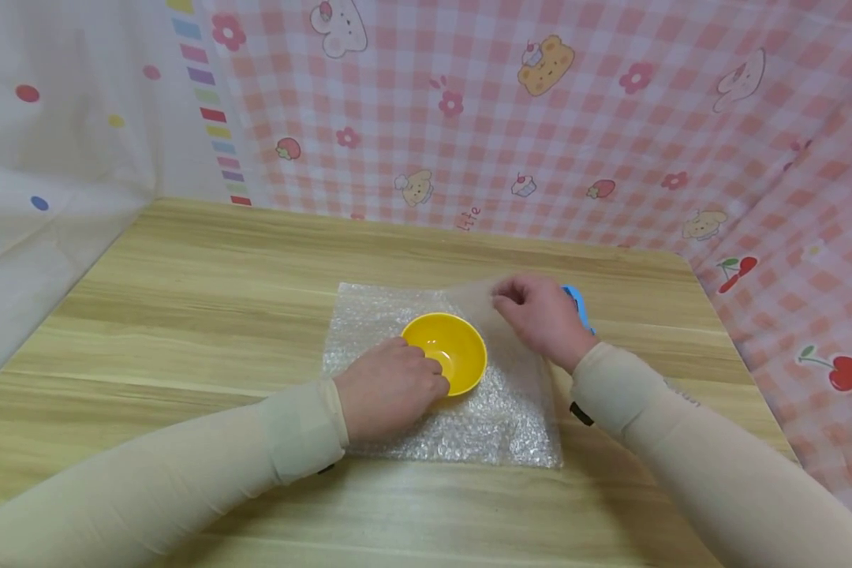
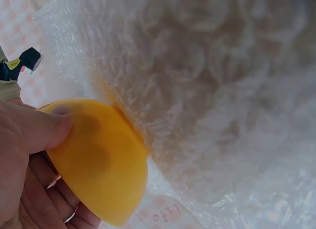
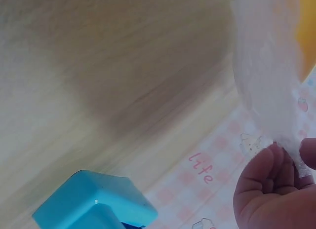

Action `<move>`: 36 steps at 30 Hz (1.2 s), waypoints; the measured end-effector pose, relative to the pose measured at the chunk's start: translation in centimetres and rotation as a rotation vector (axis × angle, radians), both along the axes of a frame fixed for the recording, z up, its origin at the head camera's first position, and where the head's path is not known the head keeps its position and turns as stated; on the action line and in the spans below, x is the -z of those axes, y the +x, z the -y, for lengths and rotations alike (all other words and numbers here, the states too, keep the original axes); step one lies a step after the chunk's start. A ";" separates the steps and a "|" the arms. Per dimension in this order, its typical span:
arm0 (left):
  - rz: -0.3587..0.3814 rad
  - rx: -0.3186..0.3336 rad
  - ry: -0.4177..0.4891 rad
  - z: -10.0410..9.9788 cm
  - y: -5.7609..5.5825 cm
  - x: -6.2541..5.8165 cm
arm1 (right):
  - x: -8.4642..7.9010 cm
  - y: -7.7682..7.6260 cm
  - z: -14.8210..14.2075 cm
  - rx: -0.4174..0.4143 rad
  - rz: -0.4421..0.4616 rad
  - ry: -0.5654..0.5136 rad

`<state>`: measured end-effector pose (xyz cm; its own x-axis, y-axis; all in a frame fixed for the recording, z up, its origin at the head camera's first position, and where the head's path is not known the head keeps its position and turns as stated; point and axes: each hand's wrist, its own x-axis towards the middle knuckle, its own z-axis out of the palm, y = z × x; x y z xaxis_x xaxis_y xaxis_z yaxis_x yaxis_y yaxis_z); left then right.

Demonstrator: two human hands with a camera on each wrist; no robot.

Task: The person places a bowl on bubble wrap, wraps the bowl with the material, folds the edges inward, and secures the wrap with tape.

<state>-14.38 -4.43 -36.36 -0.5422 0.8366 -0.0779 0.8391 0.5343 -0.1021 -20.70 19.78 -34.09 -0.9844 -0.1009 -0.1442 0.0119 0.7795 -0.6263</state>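
A yellow bowl (image 1: 461, 347), mouth up, is held over the middle of a sheet of bubble wrap (image 1: 497, 418), which is spread on the wooden tabletop (image 1: 184, 315). The bowl's rim is gripped from the 8 o'clock side by the left hand (image 1: 394, 386): the thumb is pressed to the outer wall and the fingers are hooked over the inside, probably so that the bowl is kept from sliding. Whether its base is fully rested on the wrap cannot be told.

The hands are set apart. By the right hand (image 1: 543, 315), between 2 and 3 o'clock from the bowl, an edge of the wrap is pinched between thumb and fingers and raised off the tabletop; such a hold at the margin would presumably let the sheet be moved without the bowl being disturbed.

Just beyond the right hand, in the same direction, a blue plastic object (image 3: 74, 199) is placed on the tabletop, seemingly off the sheet to be out of its way. It is partly hidden, so its kind is left unsaid.
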 end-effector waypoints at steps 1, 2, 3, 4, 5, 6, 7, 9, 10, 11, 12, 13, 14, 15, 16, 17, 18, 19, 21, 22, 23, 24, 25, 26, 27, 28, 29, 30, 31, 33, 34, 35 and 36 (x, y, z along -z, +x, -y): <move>-0.002 0.001 0.001 0.0 0.0 0.0 | 0.0 0.1 0.1 -0.003 -0.003 0.002; -0.004 0.000 0.004 0.0 0.0 0.0 | -0.1 0.1 0.2 -0.004 -0.006 0.005; -0.007 0.001 0.006 0.0 0.0 0.0 | 0.0 0.2 0.3 -0.009 -0.010 0.008; -0.009 0.002 0.008 0.0 0.0 0.0 | 0.0 0.2 0.4 -0.016 -0.017 0.008; -0.013 0.004 0.011 0.0 0.0 0.1 | 0.0 0.3 0.4 -0.020 -0.023 0.005; -0.015 0.004 0.014 0.0 0.0 0.1 | 0.1 0.4 0.5 -0.025 -0.028 0.001; -0.017 0.005 0.017 0.0 0.1 0.1 | 0.2 0.4 0.5 -0.032 -0.035 -0.003; -0.018 0.007 0.021 0.1 0.1 0.1 | 0.4 0.5 0.6 -0.048 -0.053 -0.014; -0.019 0.009 0.023 0.1 0.1 0.1 | 0.5 0.6 0.7 -0.057 -0.063 -0.018; -0.020 0.009 0.025 0.1 0.1 0.1 | 0.6 0.7 0.8 -0.068 -0.075 -0.019; -0.020 0.009 0.027 0.1 0.1 0.1 | 0.6 0.8 0.9 -0.082 -0.090 -0.017; -0.021 0.009 0.028 0.1 0.1 0.1 | 0.7 0.9 1.0 -0.097 -0.107 -0.016; -0.021 0.007 0.029 0.0 0.1 0.1 | 0.7 1.0 1.1 -0.110 -0.122 -0.010; -0.022 0.005 0.029 0.0 0.1 0.1 | 0.7 1.1 1.3 -0.124 -0.137 0.000; -0.023 0.004 0.030 0.0 0.1 0.1 | 0.7 1.3 1.4 -0.136 -0.146 0.009; -0.022 0.001 0.031 0.0 0.1 0.1 | 0.7 1.4 1.5 -0.150 -0.153 0.019; -0.023 0.000 0.031 0.0 0.1 0.1 | 0.7 1.5 1.7 -0.159 -0.151 0.031; -0.023 -0.001 0.031 0.0 0.1 0.1 | 0.7 1.7 1.8 -0.168 -0.148 0.043; -0.025 -0.002 0.033 -0.1 0.0 0.2 | 0.7 1.9 2.1 -0.187 -0.146 0.061; -0.026 -0.001 0.036 -0.1 0.1 0.1 | 0.8 2.0 2.2 -0.196 -0.148 0.066; -0.028 0.001 0.038 0.0 0.1 0.1 | 0.8 2.1 2.3 -0.204 -0.150 0.076; -0.032 0.003 0.040 0.0 0.0 0.1 | 0.8 2.2 2.4 -0.210 -0.152 0.083; -0.032 0.004 0.042 0.0 0.0 0.1 | 0.8 2.3 2.6 -0.217 -0.158 0.086; -0.032 0.005 0.044 0.0 0.0 0.1 | 0.8 2.4 2.7 -0.225 -0.166 0.090; -0.030 0.005 0.045 0.0 0.0 0.1 | 0.9 2.4 2.8 -0.232 -0.171 0.091; -0.028 0.005 0.044 0.0 0.1 0.1 | 0.8 2.5 2.8 -0.240 -0.172 0.092; -0.027 0.005 0.043 0.0 0.0 0.0 | 0.9 2.6 2.9 -0.246 -0.171 0.089; -0.025 0.004 0.041 0.0 0.0 0.0 | 0.9 2.6 2.9 -0.252 -0.167 0.082; -0.022 0.004 0.040 0.0 0.0 0.0 | 0.9 2.7 3.0 -0.258 -0.165 0.077; -0.023 0.004 0.039 0.0 0.1 0.0 | 0.9 2.8 3.0 -0.267 -0.160 0.074; -0.026 0.005 0.039 0.0 0.1 0.0 | 0.9 2.9 3.1 -0.268 -0.151 0.073; -0.029 0.006 0.039 0.0 0.1 0.0 | 0.9 3.0 3.1 -0.271 -0.145 0.078; -0.032 0.007 0.041 0.0 0.1 0.0 | 0.9 3.1 3.2 -0.276 -0.142 0.085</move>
